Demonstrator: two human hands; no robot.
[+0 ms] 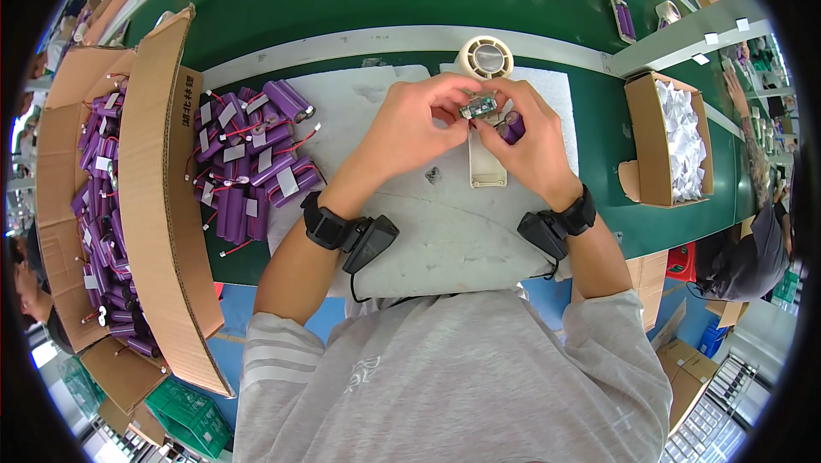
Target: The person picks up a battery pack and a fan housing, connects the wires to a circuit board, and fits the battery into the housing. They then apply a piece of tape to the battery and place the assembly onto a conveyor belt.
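A small green circuit board is pinched between the fingertips of my left hand and my right hand. Against my right fingers sits a purple battery pack, partly hidden by them. Under both hands a white handheld fan housing lies on the grey mat, its round grilled head at the far end and its hollow handle toward me. My fingers cover the middle of the handle. Any wires between board and battery are too small to make out.
Purple battery packs with red leads are heaped left of the mat. Beyond them stands a tall cardboard box full of more. At right, a carton holds white pieces. Fan parts lie past the rail.
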